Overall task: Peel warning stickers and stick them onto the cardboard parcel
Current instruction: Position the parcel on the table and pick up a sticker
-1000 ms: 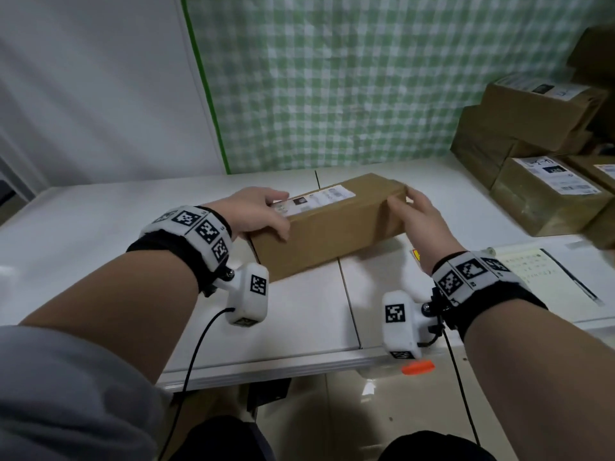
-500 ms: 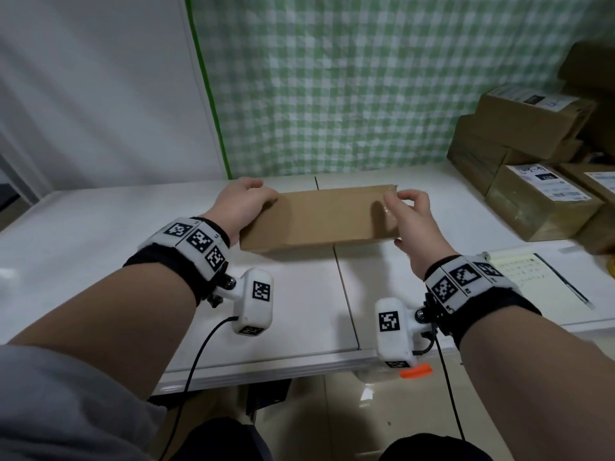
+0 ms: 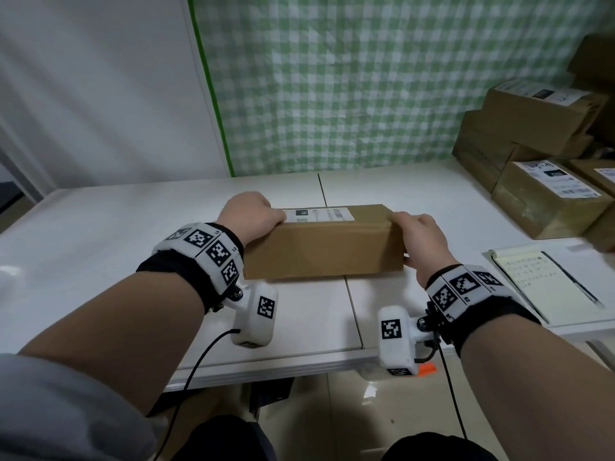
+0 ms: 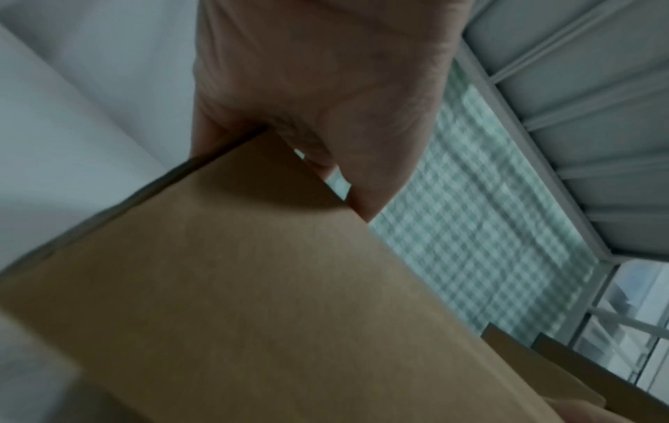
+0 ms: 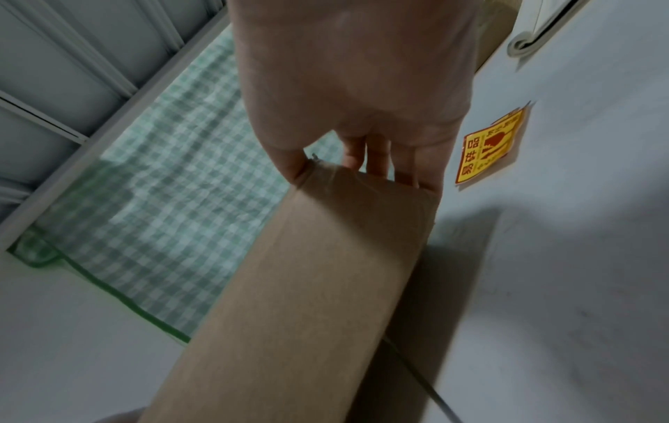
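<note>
Cardboard parcel (image 3: 322,251) gripped at both ends on a white desk (image 3: 100,227).
Left hand (image 3: 253,211) and right hand (image 3: 422,241) each curl around an end; yellow warning sticker (image 5: 488,148) lies just beside the parcel's right end.

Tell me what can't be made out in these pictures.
- Shipping label text on the cardboard parcel: head view, too small.
- Left hand fingertips: head view, hidden behind the parcel's end.
- Yellow warning sticker: missing from the head view; small print blurred in the right wrist view.
- Notepad writing: too small.
- Right hand fingers: partly behind the parcel.
</note>
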Tool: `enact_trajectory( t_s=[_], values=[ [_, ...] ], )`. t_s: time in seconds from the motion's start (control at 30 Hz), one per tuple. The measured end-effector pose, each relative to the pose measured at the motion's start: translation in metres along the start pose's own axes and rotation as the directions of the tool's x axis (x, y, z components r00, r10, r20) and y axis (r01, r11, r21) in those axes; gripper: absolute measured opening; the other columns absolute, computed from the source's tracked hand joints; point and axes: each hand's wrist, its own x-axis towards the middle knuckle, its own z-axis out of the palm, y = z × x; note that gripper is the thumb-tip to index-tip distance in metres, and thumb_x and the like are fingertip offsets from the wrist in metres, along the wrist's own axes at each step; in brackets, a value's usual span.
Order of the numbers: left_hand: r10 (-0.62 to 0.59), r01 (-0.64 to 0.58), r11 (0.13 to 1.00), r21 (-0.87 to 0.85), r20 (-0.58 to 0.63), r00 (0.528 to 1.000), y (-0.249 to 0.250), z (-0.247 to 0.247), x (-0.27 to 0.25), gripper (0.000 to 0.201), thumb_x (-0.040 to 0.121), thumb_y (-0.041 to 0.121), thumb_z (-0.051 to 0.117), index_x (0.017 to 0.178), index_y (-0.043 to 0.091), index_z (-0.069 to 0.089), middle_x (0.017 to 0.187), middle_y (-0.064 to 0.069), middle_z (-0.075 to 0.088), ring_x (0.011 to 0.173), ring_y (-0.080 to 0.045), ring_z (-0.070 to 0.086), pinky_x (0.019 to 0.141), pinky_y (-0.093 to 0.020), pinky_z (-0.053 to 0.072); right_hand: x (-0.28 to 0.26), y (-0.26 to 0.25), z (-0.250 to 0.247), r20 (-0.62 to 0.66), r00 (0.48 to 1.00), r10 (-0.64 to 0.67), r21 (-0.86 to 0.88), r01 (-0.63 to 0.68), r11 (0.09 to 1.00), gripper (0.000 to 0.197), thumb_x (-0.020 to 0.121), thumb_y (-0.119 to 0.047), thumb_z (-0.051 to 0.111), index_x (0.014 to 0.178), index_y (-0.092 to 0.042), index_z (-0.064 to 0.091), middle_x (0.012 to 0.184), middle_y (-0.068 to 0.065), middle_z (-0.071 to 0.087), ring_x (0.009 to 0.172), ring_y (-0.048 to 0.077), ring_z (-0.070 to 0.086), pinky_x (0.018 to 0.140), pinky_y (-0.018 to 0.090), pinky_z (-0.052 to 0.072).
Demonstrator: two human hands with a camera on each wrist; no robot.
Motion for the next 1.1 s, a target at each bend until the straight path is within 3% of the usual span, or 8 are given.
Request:
enact_trajectory(
  t_s=[0.2,0.37,0.5,0.57,0.67,0.73,1.0,1.1],
  values=[
    [-0.009,0.008,0.996,0.085,0.019,1.0,-0.002,0.007,0.001,0.046,0.081,0.027,0.061,0.124,0.012,0.055,0.126,-0.007,0.053,0.115,-0.024,0.05,0.093,-0.032,0.044,0.005,0.005,-0.008,-0.009,0.999,-0.048,-0.106,0.047,0.993,0.017,0.074,-0.031,0.065,0.074,-0.02,0.052,0.083,0.0,0.058,0.084,0.024,0.059,0.09,0.05,0.052],
    [-0.067,0.051,0.99,0.13,0.118,0.991,0.008,0.012,0.003,0.062,0.074,0.025,0.064,0.133,0.017,0.046,0.136,-0.011,0.042,0.115,-0.026,0.048,0.097,-0.041,0.048,0.016,0.008,-0.025,-0.114,0.989,-0.093,-0.221,0.066,0.973,0.02,0.081,-0.028,0.058,0.067,-0.013,0.056,0.075,0.007,0.064,0.075,0.028,0.063,0.079,0.042,0.057],
    [0.03,-0.054,0.987,0.153,0.15,0.988,0.021,0.027,0.002,0.086,0.058,0.053,0.068,0.136,0.025,0.043,0.138,-0.005,0.04,0.121,-0.027,0.047,0.099,-0.045,0.045,0.03,0.015,-0.045,-0.212,0.972,-0.101,-0.587,-0.044,0.808,0.024,0.083,-0.019,0.048,0.065,-0.005,0.046,0.06,0.01,0.049,0.062,0.028,0.047,0.05,0.028,0.03],
    [0.119,-0.168,0.958,0.231,0.214,0.97,0.028,0.039,0.002,0.098,0.055,0.068,0.067,0.139,0.027,0.039,0.143,-0.001,0.038,0.131,-0.026,0.037,0.105,-0.052,0.034,0.036,0.02,-0.049,-0.211,0.977,-0.031,-0.693,-0.128,0.71,0.02,0.083,-0.018,0.05,0.068,-0.004,0.047,0.066,0.011,0.052,0.064,0.027,0.048,0.056,0.028,0.033],
    [0.15,-0.26,0.907,0.331,0.323,0.935,0.036,0.056,-0.002,0.11,0.051,0.079,0.062,0.144,0.035,0.025,0.154,0.002,0.025,0.143,-0.026,0.017,0.11,-0.064,0.014,0.044,0.03,-0.049,-0.231,0.972,0.034,-0.778,-0.206,0.593,0.024,0.082,-0.022,0.055,0.097,-0.004,0.059,0.108,0.019,0.062,0.11,0.033,0.051,0.09,0.036,0.038],
    [0.14,-0.277,0.884,0.376,0.352,0.925,0.039,0.069,-0.002,0.11,0.054,0.078,0.062,0.146,0.04,0.017,0.159,0.004,0.013,0.146,-0.025,0.004,0.11,-0.067,0.002,0.049,0.041,-0.052,-0.237,0.969,0.067,-0.814,-0.236,0.531,0.036,0.08,-0.026,0.059,0.109,-0.005,0.058,0.117,0.019,0.059,0.118,0.032,0.047,0.096,0.037,0.036],
    [0.172,-0.283,0.89,0.356,0.313,0.934,0.042,0.063,-0.006,0.107,0.056,0.076,0.064,0.145,0.041,0.017,0.156,0.006,0.015,0.146,-0.02,0.006,0.109,-0.066,-0.001,0.053,0.044,-0.048,-0.179,0.984,-0.024,-0.787,-0.129,0.603,0.033,0.073,-0.033,0.067,0.097,-0.01,0.066,0.107,0.017,0.063,0.098,0.031,0.058,0.07,0.031,0.041],
    [0.176,-0.284,0.892,0.352,0.308,0.935,0.041,0.064,-0.007,0.107,0.055,0.077,0.063,0.145,0.041,0.017,0.156,0.005,0.015,0.146,-0.019,0.006,0.108,-0.066,-0.002,0.049,0.045,-0.049,-0.167,0.984,-0.064,-0.787,-0.094,0.61,0.023,0.08,-0.021,0.061,0.098,-0.007,0.066,0.106,0.015,0.066,0.104,0.031,0.058,0.073,0.032,0.044]
  ],
)
